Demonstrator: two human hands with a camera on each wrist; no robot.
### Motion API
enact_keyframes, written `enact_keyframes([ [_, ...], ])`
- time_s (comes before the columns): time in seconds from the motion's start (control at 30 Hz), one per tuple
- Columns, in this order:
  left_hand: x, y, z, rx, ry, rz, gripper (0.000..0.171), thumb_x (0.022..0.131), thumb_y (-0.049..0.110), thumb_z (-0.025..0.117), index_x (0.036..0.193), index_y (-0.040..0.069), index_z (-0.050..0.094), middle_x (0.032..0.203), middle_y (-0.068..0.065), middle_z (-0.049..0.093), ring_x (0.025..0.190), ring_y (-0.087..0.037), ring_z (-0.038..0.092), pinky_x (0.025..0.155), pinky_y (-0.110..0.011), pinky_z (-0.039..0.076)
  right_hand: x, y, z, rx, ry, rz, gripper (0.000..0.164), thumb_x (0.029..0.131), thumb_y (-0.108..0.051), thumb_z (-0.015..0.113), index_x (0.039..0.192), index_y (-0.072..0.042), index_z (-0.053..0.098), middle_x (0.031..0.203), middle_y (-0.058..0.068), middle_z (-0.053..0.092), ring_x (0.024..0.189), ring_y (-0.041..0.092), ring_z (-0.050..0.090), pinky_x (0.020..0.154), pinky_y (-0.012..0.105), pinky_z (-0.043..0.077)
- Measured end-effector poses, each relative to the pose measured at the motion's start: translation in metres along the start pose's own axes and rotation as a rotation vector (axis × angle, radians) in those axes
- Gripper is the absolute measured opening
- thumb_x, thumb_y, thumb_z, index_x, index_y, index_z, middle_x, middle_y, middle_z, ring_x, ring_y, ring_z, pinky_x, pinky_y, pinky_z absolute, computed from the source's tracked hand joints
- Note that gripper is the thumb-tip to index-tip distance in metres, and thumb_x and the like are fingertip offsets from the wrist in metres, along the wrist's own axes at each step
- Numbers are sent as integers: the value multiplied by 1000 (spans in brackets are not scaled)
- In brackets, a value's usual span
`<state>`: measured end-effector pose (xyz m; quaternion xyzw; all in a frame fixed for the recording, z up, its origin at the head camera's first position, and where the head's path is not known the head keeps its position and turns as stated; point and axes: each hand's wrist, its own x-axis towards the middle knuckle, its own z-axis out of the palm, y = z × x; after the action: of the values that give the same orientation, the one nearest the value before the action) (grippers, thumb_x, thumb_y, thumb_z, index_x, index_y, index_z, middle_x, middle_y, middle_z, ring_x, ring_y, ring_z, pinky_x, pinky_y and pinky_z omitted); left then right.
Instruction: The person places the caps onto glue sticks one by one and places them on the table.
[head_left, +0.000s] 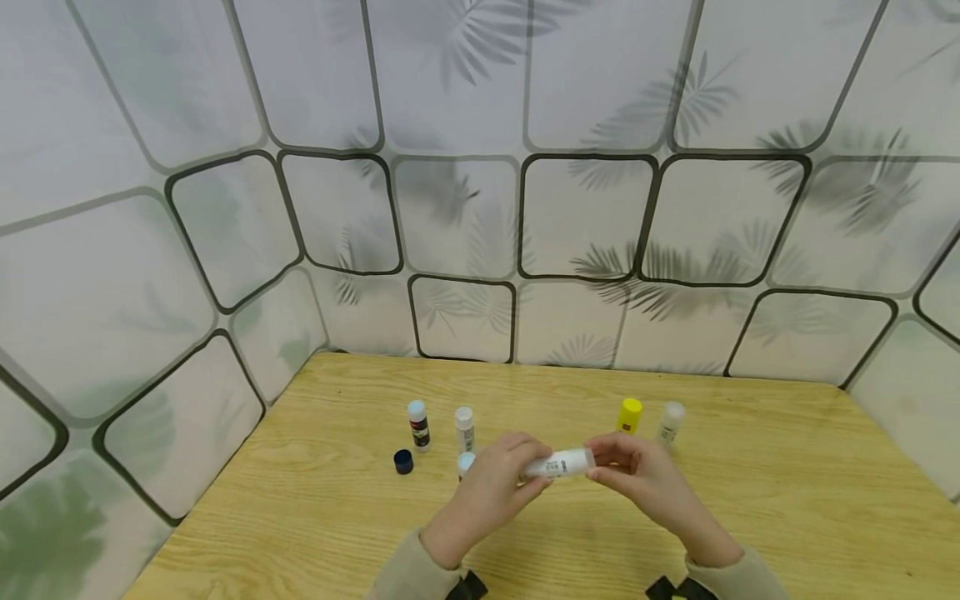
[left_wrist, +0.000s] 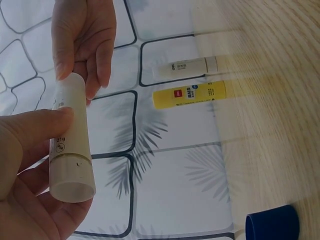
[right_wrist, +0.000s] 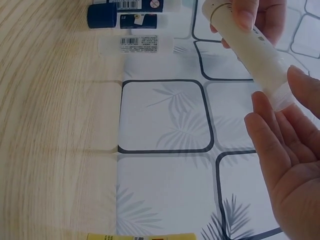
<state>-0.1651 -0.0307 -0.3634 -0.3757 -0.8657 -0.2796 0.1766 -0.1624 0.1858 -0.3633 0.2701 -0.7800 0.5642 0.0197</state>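
A white glue stick [head_left: 561, 463] lies nearly level between the two hands, above the table. My left hand [head_left: 498, 477] holds its body, the thumb pressed along the printed label in the left wrist view. With thumb and fingertips my right hand [head_left: 651, 485] pinches the other end, a translucent ribbed tip [right_wrist: 284, 97] in the right wrist view. Near the right hand stand a yellow glue stick [head_left: 628, 415] and a white-topped glue stick [head_left: 671, 422], both upright. Part of the left hand hides another glue stick with a pale top [head_left: 466, 462].
Left of the hands stand a dark-labelled glue stick with a pale top [head_left: 419, 427] and a white glue stick [head_left: 465, 428]. A navy cap [head_left: 403, 462] sits nearby on the wooden table [head_left: 300, 500]. A patterned cloth wall [head_left: 465, 208] rises behind the table's back edge.
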Motion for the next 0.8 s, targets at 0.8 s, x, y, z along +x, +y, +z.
enact_keyframes([
  [0.8,0,2,7,-74,-30,-99,21,77,15,69,95,9,61,87,4,56,73,-2,50,60,-11,42,0,-8,9,-1,106,-56,26,79,4,61,102,13,54,95,24,57,83,12,58,68,24,50],
])
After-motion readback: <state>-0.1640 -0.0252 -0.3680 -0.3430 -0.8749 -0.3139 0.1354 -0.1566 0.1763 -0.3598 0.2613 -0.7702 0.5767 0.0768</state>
